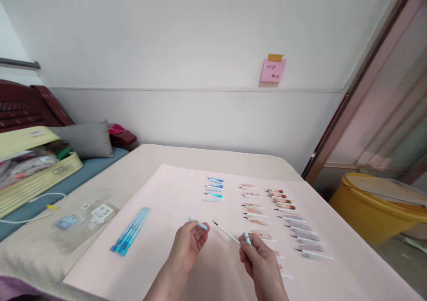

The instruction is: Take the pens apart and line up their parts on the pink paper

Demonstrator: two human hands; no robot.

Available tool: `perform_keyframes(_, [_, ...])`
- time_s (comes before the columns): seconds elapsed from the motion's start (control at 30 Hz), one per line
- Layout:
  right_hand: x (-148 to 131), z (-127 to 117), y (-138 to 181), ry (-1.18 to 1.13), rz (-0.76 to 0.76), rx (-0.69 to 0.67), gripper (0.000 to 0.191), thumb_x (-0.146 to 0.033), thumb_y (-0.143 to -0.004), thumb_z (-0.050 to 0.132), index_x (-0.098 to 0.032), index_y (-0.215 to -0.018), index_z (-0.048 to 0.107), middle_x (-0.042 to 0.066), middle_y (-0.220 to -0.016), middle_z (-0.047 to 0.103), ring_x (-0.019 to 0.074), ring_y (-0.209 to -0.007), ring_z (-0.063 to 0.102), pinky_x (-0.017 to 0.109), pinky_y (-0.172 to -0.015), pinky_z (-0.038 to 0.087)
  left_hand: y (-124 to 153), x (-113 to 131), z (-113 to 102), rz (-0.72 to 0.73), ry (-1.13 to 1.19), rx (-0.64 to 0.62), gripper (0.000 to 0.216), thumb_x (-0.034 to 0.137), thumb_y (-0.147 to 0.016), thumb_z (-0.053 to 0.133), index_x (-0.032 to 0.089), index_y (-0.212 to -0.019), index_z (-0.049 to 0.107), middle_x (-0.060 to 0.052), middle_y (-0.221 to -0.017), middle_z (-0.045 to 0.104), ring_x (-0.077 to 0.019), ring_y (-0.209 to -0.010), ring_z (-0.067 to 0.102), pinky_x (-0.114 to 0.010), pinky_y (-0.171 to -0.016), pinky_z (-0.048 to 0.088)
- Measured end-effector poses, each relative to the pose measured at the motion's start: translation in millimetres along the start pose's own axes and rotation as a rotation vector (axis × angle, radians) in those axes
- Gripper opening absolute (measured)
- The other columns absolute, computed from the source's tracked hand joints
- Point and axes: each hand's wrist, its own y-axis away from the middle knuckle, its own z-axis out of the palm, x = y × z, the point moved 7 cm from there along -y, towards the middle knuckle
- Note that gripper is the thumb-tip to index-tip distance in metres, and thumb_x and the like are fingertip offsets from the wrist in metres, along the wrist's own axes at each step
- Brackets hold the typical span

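Note:
My left hand (190, 241) pinches a light blue, tapered pen part (199, 224) between thumb and fingers. Closed in my right hand (262, 258) is a short light blue pen barrel piece (247, 237). A thin white refill (227, 233) with a dark tip runs from those same fingers toward the left hand, its tip just apart from it. Left of my hands lie several whole blue pens (133, 229) side by side. Beyond them, blue pen parts and refills (214, 196) are set out in a short column on the pale pink sheet (173, 185).
Orange-patterned pen parts (255, 211), brown ones (282, 201) and greyish ones (303, 232) lie in rows at the right. Clear plastic packaging (83, 225) rests at the left. A yellow bin (373, 212) stands off the right edge; a pink note (272, 71) is taped to the wall.

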Motion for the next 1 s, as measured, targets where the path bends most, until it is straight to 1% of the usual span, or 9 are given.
perform_keyframes(0.13, [2.3, 5.9, -0.2, 0.104, -0.062, -0.044, 0.027, -0.044, -0.071, 0.057, -0.019, -0.065, 0.049, -0.007, -0.046, 0.039, 0.0055, -0.039, 0.021, 0.021, -0.041, 0.013, 17.7, -23.1, 25.3, -0.082, -0.131, -0.211, 0.015, 0.022, -0.070, 0.061, 0.013, -0.080, 0.055, -0.011, -0.083, 0.065, -0.0159, -0.071, 0.062, -0.025, -0.062, 0.049])
perform_keyframes(0.2, [0.4, 9.7, 1.0, 0.210, -0.146, -0.060, 0.029, -0.043, -0.074, 0.055, -0.019, -0.060, 0.047, -0.007, -0.047, 0.039, 0.0070, -0.041, 0.027, 0.022, -0.042, 0.018, 28.4, -33.2, 38.9, -0.110, -0.154, -0.334, 0.013, 0.020, -0.069, 0.061, 0.014, -0.079, 0.056, -0.009, -0.081, 0.065, -0.0145, -0.071, 0.061, -0.023, -0.062, 0.048])
perform_keyframes(0.27, [-2.1, 14.7, 3.8, 0.315, -0.229, -0.076, 0.032, -0.042, -0.076, 0.052, -0.019, -0.057, 0.043, -0.006, -0.047, 0.038, 0.0089, -0.046, 0.032, 0.022, -0.045, 0.024, 36.1, -38.9, 47.0, -0.118, -0.142, -0.397, 0.010, 0.016, -0.068, 0.061, 0.014, -0.077, 0.056, -0.009, -0.082, 0.064, -0.0136, -0.073, 0.061, -0.022, -0.064, 0.047])
perform_keyframes(0.47, [2.2, 26.5, 8.4, 0.412, -0.236, -0.150, 0.029, -0.040, -0.080, 0.047, -0.021, -0.060, 0.040, -0.007, -0.047, 0.036, 0.0104, -0.048, 0.032, 0.022, -0.046, 0.025, 39.7, -39.2, 47.0, -0.098, -0.121, -0.350, 0.009, 0.019, -0.069, 0.060, 0.014, -0.075, 0.055, -0.008, -0.078, 0.064, -0.0124, -0.068, 0.060, -0.022, -0.065, 0.046])
perform_keyframes(0.67, [-0.2, 18.6, 1.8, 0.404, -0.247, -0.114, 0.029, -0.042, -0.077, 0.051, -0.018, -0.061, 0.052, -0.003, -0.057, 0.046, 0.0120, -0.058, 0.040, 0.022, -0.052, 0.030, 35.0, -35.4, 37.1, -0.079, -0.209, -0.227, 0.008, 0.019, -0.067, 0.059, 0.015, -0.070, 0.053, -0.007, -0.073, 0.064, -0.0114, -0.061, 0.058, -0.021, -0.057, 0.044])
perform_keyframes(0.77, [3.9, 9.8, -3.6, 0.324, -0.138, -0.045, 0.030, -0.046, -0.074, 0.053, -0.017, -0.067, 0.059, -0.003, -0.052, 0.047, 0.0120, -0.052, 0.041, 0.023, -0.048, 0.029, 36.2, -42.3, 36.0, -0.136, -0.269, -0.211, 0.010, 0.018, -0.065, 0.060, 0.015, -0.072, 0.055, -0.007, -0.071, 0.063, -0.0101, -0.059, 0.056, -0.019, -0.054, 0.041])
perform_keyframes(0.87, [18.8, 7.3, -4.7, 0.239, 0.019, -0.027, 0.035, -0.049, -0.073, 0.052, -0.016, -0.070, 0.063, -0.004, -0.042, 0.044, 0.0125, -0.044, 0.041, 0.024, -0.043, 0.028, 40.4, -57.5, 41.7, -0.190, -0.289, -0.278, 0.013, 0.017, -0.063, 0.061, 0.014, -0.076, 0.058, -0.005, -0.068, 0.062, -0.0096, -0.058, 0.055, -0.018, -0.053, 0.039])
perform_keyframes(0.93, [28.0, 8.8, -2.4, 0.167, 0.035, -0.036, 0.034, -0.049, -0.070, 0.056, -0.017, -0.073, 0.066, 0.000, -0.053, 0.056, 0.0165, -0.055, 0.052, 0.025, -0.048, 0.035, 42.2, -68.4, 44.2, -0.190, -0.286, -0.308, 0.015, 0.018, -0.063, 0.062, 0.015, -0.077, 0.059, -0.003, -0.065, 0.059, -0.0095, -0.058, 0.054, -0.018, -0.053, 0.038])
perform_keyframes(1.0, [33.7, 5.7, 1.6, 0.088, -0.004, 0.026, 0.034, -0.049, -0.065, 0.061, -0.019, -0.079, 0.067, 0.004, -0.080, 0.066, 0.0222, -0.081, 0.057, 0.027, -0.063, 0.043, 42.0, -77.1, 43.0, -0.167, -0.293, -0.296, 0.015, 0.021, -0.063, 0.063, 0.016, -0.077, 0.059, -0.001, -0.063, 0.057, -0.0096, -0.057, 0.053, -0.019, -0.054, 0.038])
